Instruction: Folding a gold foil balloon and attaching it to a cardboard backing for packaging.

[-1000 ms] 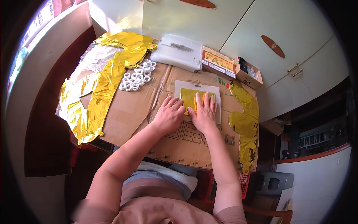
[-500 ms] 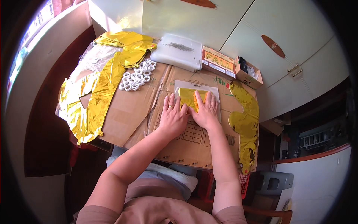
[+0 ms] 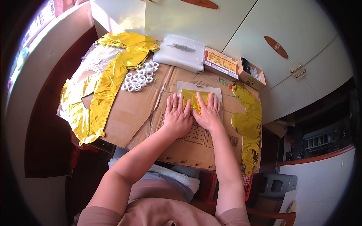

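Note:
A folded piece of gold foil [image 3: 190, 94], like the foil balloons around it, lies on a pale flat sheet or bag [image 3: 218, 91] in the middle of the cardboard. My left hand [image 3: 178, 117] rests on its near left part, fingers stretched and slightly apart, a ring on one finger. Spread flat over the right part is my right hand [image 3: 206, 112], its thumb close to the left thumb. Orange shows in the foil between the right fingers. Both palms hide the near edge of the foil. Neither hand grips anything.
Gold foil balloons [image 3: 109, 90] lie at the left, another foil balloon [image 3: 249, 120] at the right edge. Several white ribbon rolls [image 3: 139, 78] sit left of centre. Behind are a stack of clear bags [image 3: 179, 52], a flat box [image 3: 220, 63] and an open carton [image 3: 252, 73], against pale cabinets [image 3: 196, 22].
My left hand has shifted slightly right and down, its fingers a little more spread over the foil. The right hand stays nearly in place, pressed on the foil.

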Demonstrator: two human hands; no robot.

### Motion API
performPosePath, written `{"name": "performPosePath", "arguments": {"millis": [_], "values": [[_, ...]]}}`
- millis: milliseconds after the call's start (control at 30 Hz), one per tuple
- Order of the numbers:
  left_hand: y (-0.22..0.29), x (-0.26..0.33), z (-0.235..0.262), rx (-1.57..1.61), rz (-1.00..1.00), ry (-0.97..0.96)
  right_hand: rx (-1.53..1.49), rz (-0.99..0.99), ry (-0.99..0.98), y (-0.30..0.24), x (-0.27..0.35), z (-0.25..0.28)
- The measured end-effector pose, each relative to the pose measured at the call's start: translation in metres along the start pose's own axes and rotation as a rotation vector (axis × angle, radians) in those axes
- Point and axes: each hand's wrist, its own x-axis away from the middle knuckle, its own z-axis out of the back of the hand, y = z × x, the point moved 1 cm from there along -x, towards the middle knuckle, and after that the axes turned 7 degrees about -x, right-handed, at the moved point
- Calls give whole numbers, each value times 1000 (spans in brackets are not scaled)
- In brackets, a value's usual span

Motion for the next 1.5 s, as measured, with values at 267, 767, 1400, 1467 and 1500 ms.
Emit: {"name": "performPosePath", "arguments": {"millis": [267, 767, 1400, 1467, 1500], "values": [[6, -3, 2, -1, 36, -28, -30, 81, 210, 12, 0, -15], [8, -2, 3, 103, 103, -134, -22, 51, 196, 8, 4, -18], [8, 4, -2, 67, 44, -11, -30, 155, 304, -4, 23, -5], [5, 7, -3, 71, 50, 17, -68, 197, 320, -13, 34, 3], [6, 6, -3, 79, 46, 36, -95, 210, 297, -9, 37, 1]]}}
